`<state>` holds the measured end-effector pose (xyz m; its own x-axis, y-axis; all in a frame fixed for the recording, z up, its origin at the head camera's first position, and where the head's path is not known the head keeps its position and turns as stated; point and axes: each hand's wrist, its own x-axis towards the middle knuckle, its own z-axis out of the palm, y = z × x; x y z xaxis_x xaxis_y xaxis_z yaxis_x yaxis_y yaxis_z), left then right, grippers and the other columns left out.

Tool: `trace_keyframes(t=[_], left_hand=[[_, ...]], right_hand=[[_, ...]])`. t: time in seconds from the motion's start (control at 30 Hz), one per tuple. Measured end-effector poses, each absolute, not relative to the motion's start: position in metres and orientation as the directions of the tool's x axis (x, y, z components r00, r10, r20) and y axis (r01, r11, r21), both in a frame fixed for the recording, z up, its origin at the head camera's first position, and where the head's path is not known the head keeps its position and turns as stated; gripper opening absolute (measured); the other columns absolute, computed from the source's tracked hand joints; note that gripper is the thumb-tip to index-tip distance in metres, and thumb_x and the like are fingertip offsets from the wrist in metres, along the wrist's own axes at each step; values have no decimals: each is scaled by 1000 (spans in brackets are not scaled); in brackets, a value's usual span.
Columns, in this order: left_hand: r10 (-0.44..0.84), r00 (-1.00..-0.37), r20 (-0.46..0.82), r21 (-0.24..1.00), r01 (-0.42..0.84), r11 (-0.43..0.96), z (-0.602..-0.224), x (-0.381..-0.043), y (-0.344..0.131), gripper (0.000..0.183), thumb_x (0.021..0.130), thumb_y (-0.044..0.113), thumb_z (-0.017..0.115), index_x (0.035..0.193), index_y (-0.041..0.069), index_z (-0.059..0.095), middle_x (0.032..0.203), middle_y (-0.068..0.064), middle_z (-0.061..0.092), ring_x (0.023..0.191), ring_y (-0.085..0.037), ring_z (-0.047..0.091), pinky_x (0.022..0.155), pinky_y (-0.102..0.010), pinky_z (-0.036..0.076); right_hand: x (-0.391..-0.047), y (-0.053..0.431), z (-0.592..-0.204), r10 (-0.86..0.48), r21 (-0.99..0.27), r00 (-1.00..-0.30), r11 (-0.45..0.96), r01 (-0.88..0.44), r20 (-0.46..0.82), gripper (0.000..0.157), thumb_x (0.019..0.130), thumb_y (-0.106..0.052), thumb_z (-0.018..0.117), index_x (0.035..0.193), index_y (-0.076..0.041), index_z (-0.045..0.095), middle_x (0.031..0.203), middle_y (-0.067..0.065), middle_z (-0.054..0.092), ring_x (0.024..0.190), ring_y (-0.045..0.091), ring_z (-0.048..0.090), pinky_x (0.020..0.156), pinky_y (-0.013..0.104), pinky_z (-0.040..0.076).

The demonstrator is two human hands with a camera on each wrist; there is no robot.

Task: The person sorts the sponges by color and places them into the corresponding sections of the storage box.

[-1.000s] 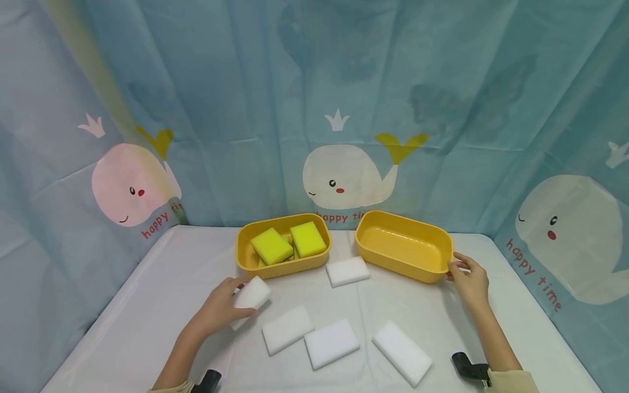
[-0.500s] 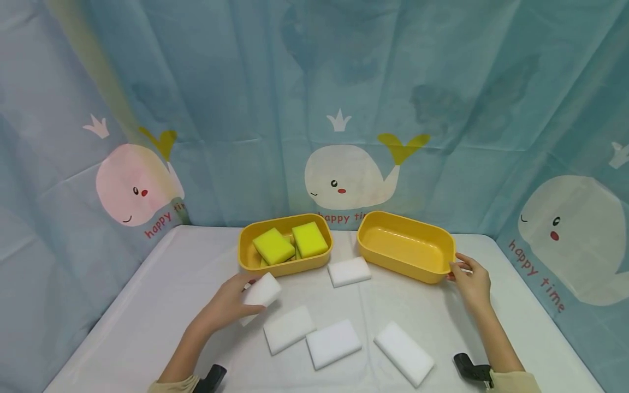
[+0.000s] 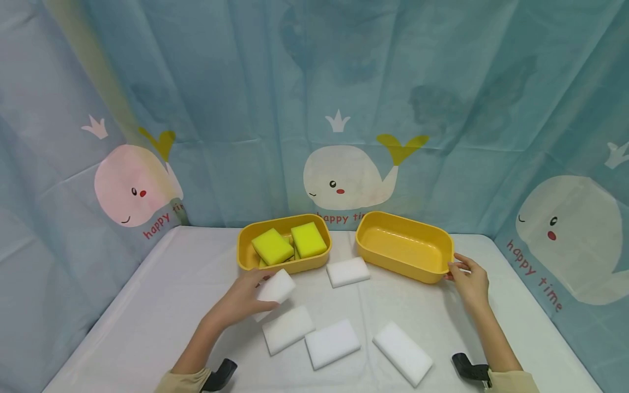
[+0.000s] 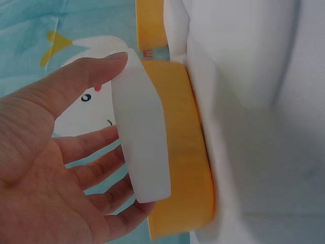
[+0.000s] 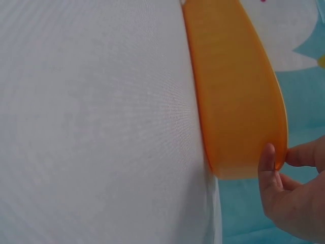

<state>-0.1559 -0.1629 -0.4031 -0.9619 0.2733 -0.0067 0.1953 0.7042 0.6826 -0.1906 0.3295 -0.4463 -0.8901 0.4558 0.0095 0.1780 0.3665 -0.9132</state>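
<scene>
My left hand [image 3: 242, 299] holds a white sponge block [image 3: 277, 287] between thumb and fingers, above the table and just in front of the left yellow tub [image 3: 285, 267]. In the left wrist view the thumb presses one end of the white block [image 4: 142, 137] while the fingertips support its other side. Two or more yellow-green sponges [image 3: 272, 246] lie inside that tub. At the right, my right hand [image 3: 470, 281] pinches the near right corner of a second yellow tub [image 3: 393, 262], whose inside is bare. The right wrist view shows the thumb against the tub's outer wall [image 5: 233, 96].
Several more white sponge blocks lie flat on the white tablecloth: one between the tubs [image 3: 348, 272], two near the middle [image 3: 288, 329] [image 3: 332, 344], and a block toward the right front [image 3: 403, 353]. A blue whale-print curtain [image 3: 344, 82] stands behind the table.
My left hand has moved right and slightly away from me, carrying the white sponge block toward the middle. The right hand stays at the right tub's corner.
</scene>
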Motion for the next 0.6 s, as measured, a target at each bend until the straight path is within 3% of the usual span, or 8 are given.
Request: trace_keyframes(t=[0.27, 0.6], left_hand=[[328, -945, 4, 702, 236, 672, -399, -163, -147, 68, 83, 18, 92, 140, -2, 61, 136, -16, 64, 122, -33, 60, 105, -55, 54], [372, -928, -1, 712, 260, 652, -400, -176, -123, 68, 84, 21, 92, 143, 2, 63, 136, -12, 66, 117, -27, 62, 104, -51, 56]], right_hand=[[-189, 329, -446, 448, -912, -894, 368, 179, 5, 48, 109, -10, 54, 150, 13, 46, 118, 22, 57, 64, -1, 64, 67, 13, 58], [-189, 330, -444, 438, -905, -899, 386, 181, 6, 49, 109, -12, 53, 151, 13, 45, 122, 25, 56, 65, -2, 63, 68, 13, 58]])
